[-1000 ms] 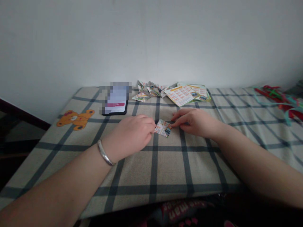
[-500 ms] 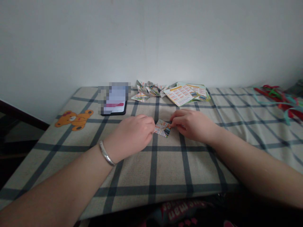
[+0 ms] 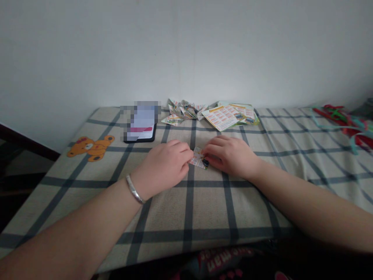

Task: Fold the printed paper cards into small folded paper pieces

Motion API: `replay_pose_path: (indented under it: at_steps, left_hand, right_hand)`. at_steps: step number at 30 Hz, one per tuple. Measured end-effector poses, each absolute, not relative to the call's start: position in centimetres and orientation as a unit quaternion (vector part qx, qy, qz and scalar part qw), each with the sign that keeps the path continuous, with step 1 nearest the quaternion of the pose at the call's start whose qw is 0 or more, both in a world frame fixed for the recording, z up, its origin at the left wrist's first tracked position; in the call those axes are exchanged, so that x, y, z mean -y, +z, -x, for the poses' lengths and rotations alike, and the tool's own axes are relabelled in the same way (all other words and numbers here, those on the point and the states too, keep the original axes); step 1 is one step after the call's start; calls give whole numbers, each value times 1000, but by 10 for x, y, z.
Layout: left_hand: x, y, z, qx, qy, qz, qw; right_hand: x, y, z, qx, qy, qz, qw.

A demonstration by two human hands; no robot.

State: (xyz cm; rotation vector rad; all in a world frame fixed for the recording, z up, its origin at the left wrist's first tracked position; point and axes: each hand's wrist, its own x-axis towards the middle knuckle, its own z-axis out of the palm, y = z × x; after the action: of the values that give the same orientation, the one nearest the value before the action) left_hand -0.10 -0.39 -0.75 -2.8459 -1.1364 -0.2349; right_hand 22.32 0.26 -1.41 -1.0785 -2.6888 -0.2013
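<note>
matt woven checked cloth [image 3: 204, 210], glossy printed paper piece [image 3: 199, 159], shiny metal bangle [image 3: 135, 189].

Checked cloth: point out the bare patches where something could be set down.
Bare: the checked cloth between both forearms up to the near edge, and the stretch between the right hand and the ribbons. Crowded: the back strip with phone, folded papers and leaflets, and around the small paper by the left hand.
</note>
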Motion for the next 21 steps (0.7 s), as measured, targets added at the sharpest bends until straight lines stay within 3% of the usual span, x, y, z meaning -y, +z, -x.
replay_pose_path:
  at_steps: [11,21]
  left_hand:
    - [5,-12,0,326,-122,936,48]
    - [4,-12,2,324,-126,937,34]
  right_hand:
    - [-4,-19,-224,935,-12,320,155]
    - [1,-15,-224,932,-16,336,134]
